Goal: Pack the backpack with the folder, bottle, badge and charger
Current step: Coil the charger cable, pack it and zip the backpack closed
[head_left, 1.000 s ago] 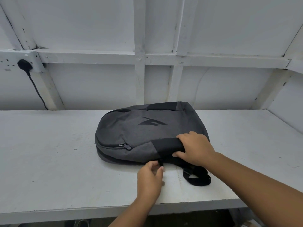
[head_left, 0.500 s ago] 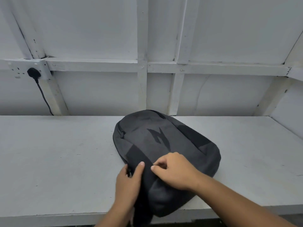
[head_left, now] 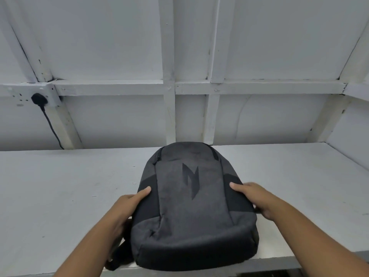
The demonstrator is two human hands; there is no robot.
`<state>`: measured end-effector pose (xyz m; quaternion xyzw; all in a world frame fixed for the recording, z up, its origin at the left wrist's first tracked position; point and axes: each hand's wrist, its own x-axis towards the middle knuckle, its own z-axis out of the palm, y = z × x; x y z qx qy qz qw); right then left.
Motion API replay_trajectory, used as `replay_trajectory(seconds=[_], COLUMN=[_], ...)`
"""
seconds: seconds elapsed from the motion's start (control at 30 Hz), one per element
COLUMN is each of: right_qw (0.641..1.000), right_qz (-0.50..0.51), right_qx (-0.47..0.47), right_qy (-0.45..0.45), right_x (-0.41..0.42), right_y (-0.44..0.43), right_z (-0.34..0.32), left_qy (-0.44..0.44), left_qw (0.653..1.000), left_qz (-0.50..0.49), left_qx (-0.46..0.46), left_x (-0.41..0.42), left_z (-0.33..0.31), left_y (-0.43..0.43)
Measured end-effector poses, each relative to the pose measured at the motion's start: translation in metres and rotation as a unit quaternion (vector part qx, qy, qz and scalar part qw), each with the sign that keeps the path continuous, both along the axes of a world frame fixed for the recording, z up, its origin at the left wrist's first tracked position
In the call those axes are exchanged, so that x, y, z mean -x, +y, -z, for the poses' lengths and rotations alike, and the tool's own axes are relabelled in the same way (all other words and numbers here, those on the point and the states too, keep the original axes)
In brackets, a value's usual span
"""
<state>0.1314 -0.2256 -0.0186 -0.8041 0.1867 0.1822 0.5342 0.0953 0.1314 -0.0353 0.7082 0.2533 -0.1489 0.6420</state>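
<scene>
A dark grey backpack (head_left: 191,206) with a black logo lies flat on the white table (head_left: 60,196), front panel up, its top toward the wall and its base at the near edge. Its zips look closed. My left hand (head_left: 127,204) grips the backpack's left side, thumb on top. My right hand (head_left: 253,198) grips its right side the same way. A black strap (head_left: 117,256) sticks out under the bag at the lower left. No folder, bottle, badge or charger is in view.
A white panelled wall with wooden framing rises behind the table. A black plug (head_left: 39,99) sits in a socket on the left, its cable running down behind the table. The table's near edge (head_left: 279,262) runs just under the backpack's base.
The backpack has been turned from lying sideways to pointing straight away from me. Both hands moved from its near edge and strap to its two sides.
</scene>
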Motion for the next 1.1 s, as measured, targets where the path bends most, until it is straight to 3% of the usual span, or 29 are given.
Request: replay_trajectory(seconds=[0.07, 0.3, 0.77, 0.9, 1.1], right_qw=[0.996, 0.994, 0.964, 0.957, 0.957], right_qz=[-0.024, -0.023, -0.035, -0.069, -0.096], right_qx=[-0.077, -0.104, -0.188, -0.187, -0.129], right_qy=[0.024, -0.035, -0.185, -0.213, -0.24], right_x=[0.005, 0.006, -0.026, -0.043, -0.093], right_y=[-0.008, -0.014, -0.032, -0.04, -0.041], right_z=[0.01, 0.007, -0.033, -0.049, -0.071], left_qy=[0.02, -0.021, -0.207, -0.244, -0.283], left_qw=[0.999, 0.998, 0.978, 0.969, 0.956], left_qz=[0.027, 0.06, 0.012, -0.006, -0.017], left_qx=[-0.01, 0.005, 0.034, 0.024, -0.077], left_x=[-0.005, -0.008, -0.029, -0.044, -0.087], left_z=[0.001, -0.004, -0.04, -0.052, -0.07], left_y=[0.004, 0.009, -0.012, -0.023, -0.032])
